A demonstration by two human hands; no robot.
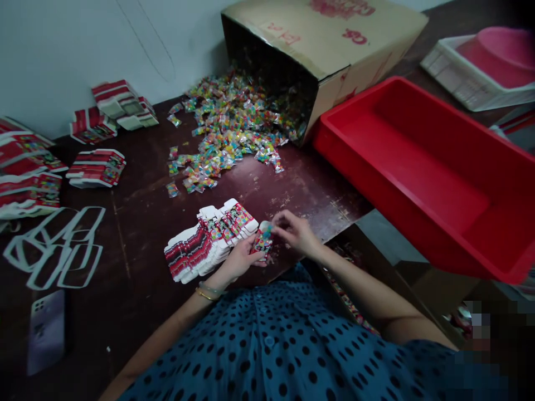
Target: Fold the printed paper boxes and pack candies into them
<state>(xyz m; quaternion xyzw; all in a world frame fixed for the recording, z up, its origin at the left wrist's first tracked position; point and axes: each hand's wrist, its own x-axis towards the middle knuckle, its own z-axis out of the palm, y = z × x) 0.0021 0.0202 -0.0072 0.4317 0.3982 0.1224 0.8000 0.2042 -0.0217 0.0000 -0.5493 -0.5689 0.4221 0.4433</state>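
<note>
My left hand (240, 259) is closed round a small printed carton (262, 245), held slightly tilted at the table's front edge. At the carton's upper end, my right hand (297, 233) pinches a small wrapped candy packet (267, 229), blurred and partly hidden by the fingers. Beside my left hand lies a fanned stack of flat red-and-white cartons (209, 239). Farther back, a heap of clear candy packets (234, 128) with multicoloured pieces spills from a cardboard box (371, 44) lying on its side.
A large red tub (418, 161) stands at the right, with a white crate (455, 72) behind it. More carton stacks (96, 167) stand at the left. White loop bands (69, 248) and a phone (47, 334) lie nearer on the dark table (142, 234). An open box (397, 284) is below the tub.
</note>
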